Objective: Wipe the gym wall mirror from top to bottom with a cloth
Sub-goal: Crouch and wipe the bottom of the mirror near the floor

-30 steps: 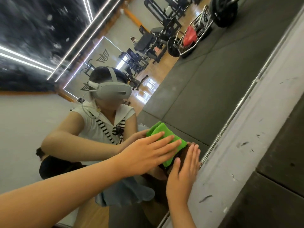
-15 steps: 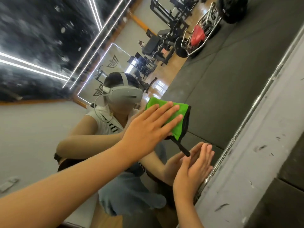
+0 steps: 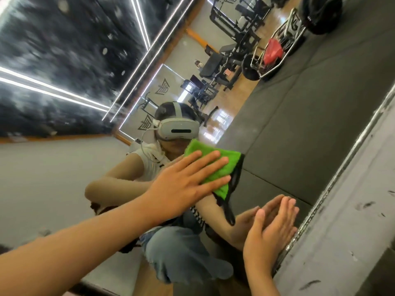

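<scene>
The wall mirror (image 3: 299, 124) fills most of the view and reflects me crouching in front of it. A green cloth (image 3: 234, 160) with a black trim lies flat against the glass. My left hand (image 3: 183, 184) presses on it with the fingers spread over the cloth. My right hand (image 3: 269, 233) rests flat on the glass lower down, fingers straight and together, holding nothing. It sits close to the mirror's metal edge strip (image 3: 342, 167). A black strap of the cloth hangs down between the two hands.
Past the edge strip runs a scuffed grey wall ledge (image 3: 363, 210). The glass reflects dark floor mats, weight benches, a rack with a red bag (image 3: 272, 51) and ceiling light strips.
My left hand has slid the cloth along the glass, away from the edge strip and from my right hand. My right hand has stayed flat on the glass by the edge.
</scene>
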{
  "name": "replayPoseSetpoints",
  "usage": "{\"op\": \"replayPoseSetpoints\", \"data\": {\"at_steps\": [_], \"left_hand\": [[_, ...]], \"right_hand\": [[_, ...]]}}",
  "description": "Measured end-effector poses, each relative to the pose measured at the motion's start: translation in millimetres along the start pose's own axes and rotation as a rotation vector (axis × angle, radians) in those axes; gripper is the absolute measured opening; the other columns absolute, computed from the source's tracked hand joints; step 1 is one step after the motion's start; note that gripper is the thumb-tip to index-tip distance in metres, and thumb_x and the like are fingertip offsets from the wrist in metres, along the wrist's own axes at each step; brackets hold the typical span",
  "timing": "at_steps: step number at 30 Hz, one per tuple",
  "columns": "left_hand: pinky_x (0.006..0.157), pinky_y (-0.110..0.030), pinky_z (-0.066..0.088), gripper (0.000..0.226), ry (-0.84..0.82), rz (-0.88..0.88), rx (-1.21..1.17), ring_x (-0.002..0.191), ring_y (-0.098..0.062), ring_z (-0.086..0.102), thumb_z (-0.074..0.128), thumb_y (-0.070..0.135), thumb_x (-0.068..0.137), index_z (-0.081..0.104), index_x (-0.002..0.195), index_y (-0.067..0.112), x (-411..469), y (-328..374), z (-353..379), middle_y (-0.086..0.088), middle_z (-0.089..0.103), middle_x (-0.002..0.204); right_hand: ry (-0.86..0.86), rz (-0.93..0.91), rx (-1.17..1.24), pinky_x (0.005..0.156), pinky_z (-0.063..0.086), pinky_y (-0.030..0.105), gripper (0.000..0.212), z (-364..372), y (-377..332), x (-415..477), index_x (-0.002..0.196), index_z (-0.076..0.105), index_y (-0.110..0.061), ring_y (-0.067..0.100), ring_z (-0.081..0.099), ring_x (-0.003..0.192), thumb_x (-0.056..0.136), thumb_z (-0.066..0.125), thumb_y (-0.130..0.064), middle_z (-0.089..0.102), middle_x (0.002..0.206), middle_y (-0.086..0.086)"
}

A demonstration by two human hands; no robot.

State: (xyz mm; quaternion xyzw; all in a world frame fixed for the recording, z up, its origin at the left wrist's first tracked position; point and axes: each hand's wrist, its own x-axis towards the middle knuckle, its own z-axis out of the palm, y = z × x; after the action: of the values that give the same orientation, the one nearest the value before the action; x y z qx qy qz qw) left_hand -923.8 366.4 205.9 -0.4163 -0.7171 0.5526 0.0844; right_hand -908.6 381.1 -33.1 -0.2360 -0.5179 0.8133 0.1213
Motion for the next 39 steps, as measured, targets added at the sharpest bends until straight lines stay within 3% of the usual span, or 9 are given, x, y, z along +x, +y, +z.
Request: {"op": "replayPoseSetpoints", "data": {"at_steps": [2, 6, 11, 16, 21, 25, 31, 36, 39], "left_hand": [[0.119, -0.045, 0.026, 0.048, 0.005, -0.027, 0.031, 0.149, -0.026, 0.031, 0.046, 0.027, 0.102, 0.047, 0.149, 0.024, -7.6, -24.1, -9.0, -0.008, 0.036, 0.159], [0.121, -0.043, 0.020, 0.047, 0.132, -0.401, 0.031, 0.149, -0.028, 0.030, 0.043, 0.033, 0.104, 0.047, 0.149, 0.020, -12.6, -51.2, -26.1, -0.012, 0.035, 0.159], [0.118, -0.045, 0.026, 0.048, 0.036, -0.203, 0.046, 0.148, -0.028, 0.032, 0.043, 0.036, 0.104, 0.046, 0.149, 0.021, -8.7, -58.4, -30.1, -0.010, 0.037, 0.158], [0.119, -0.045, 0.018, 0.051, 0.164, -0.500, 0.110, 0.150, -0.032, 0.027, 0.038, 0.041, 0.106, 0.040, 0.152, 0.018, 36.0, -90.0, -34.9, -0.013, 0.033, 0.160], [0.119, -0.048, 0.022, 0.050, 0.027, -0.183, 0.095, 0.146, -0.033, 0.034, 0.036, 0.038, 0.104, 0.045, 0.149, 0.018, 32.5, -63.9, -22.6, -0.013, 0.039, 0.157], [0.123, -0.046, 0.009, 0.053, 0.112, -0.528, 0.121, 0.151, -0.033, 0.020, 0.033, 0.038, 0.106, 0.031, 0.155, 0.019, 55.5, -105.9, -40.1, -0.014, 0.027, 0.162], [0.120, -0.046, 0.017, 0.054, -0.010, -0.128, 0.036, 0.146, -0.034, 0.034, 0.039, 0.037, 0.099, 0.049, 0.148, 0.017, 42.7, -27.0, -9.5, -0.014, 0.040, 0.156], [0.119, -0.045, 0.016, 0.055, 0.066, -0.317, 0.075, 0.144, -0.035, 0.037, 0.035, 0.038, 0.099, 0.050, 0.147, 0.014, 70.2, -47.3, -18.2, -0.016, 0.042, 0.154], [0.120, -0.046, 0.015, 0.053, 0.079, -0.206, 0.064, 0.145, -0.033, 0.037, 0.037, 0.037, 0.099, 0.052, 0.145, 0.017, 67.9, -9.9, 3.5, -0.014, 0.043, 0.154]], "right_hand": [[-0.006, 0.009, -0.007, 0.120, -0.007, 0.032, 0.071, 0.4, -0.7, -0.3, 0.158, 0.016, -0.021, 0.002, -0.005, 0.150, 0.094, 0.027, -0.051, 0.006, 0.164, -0.011], [-0.003, 0.023, -0.020, 0.121, -0.005, 0.035, 0.071, 1.4, -3.2, 0.2, 0.158, 0.017, -0.019, 0.004, -0.003, 0.150, 0.094, 0.028, -0.048, 0.006, 0.164, -0.010], [-0.006, 0.013, -0.042, 0.122, -0.005, 0.037, 0.072, 3.8, -4.6, 0.1, 0.158, 0.013, -0.019, 0.007, -0.004, 0.150, 0.093, 0.021, -0.052, 0.004, 0.164, -0.008], [0.029, 0.016, -0.021, 0.123, 0.000, 0.042, 0.075, 6.0, -5.9, 1.0, 0.157, 0.018, -0.015, 0.012, 0.001, 0.152, 0.092, 0.021, -0.053, 0.010, 0.165, -0.003], [-0.004, 0.043, 0.016, 0.124, 0.001, 0.042, 0.077, 1.2, -7.1, 2.0, 0.157, 0.019, -0.018, 0.009, 0.001, 0.152, 0.091, 0.024, -0.056, 0.011, 0.165, -0.006], [-0.009, 0.066, 0.048, 0.124, 0.004, 0.043, 0.071, -3.0, -11.2, 5.1, 0.156, 0.023, -0.016, 0.009, 0.004, 0.151, 0.093, 0.030, -0.049, 0.014, 0.164, -0.006], [-0.038, 0.083, 0.087, 0.124, 0.011, 0.044, 0.066, -15.0, -21.2, 7.6, 0.154, 0.030, -0.018, 0.010, 0.008, 0.151, 0.094, 0.026, -0.044, 0.018, 0.163, -0.006], [-0.109, 0.073, 0.042, 0.124, 0.012, 0.040, 0.057, -24.9, -18.6, 9.4, 0.155, 0.025, -0.022, 0.010, 0.008, 0.151, 0.103, 0.019, -0.045, 0.014, 0.163, -0.008], [-0.201, 0.067, -0.072, 0.122, 0.003, 0.034, 0.052, -30.8, -14.4, 10.8, 0.155, 0.019, -0.027, 0.008, 0.001, 0.150, 0.105, 0.029, -0.034, 0.006, 0.163, -0.011]]}}
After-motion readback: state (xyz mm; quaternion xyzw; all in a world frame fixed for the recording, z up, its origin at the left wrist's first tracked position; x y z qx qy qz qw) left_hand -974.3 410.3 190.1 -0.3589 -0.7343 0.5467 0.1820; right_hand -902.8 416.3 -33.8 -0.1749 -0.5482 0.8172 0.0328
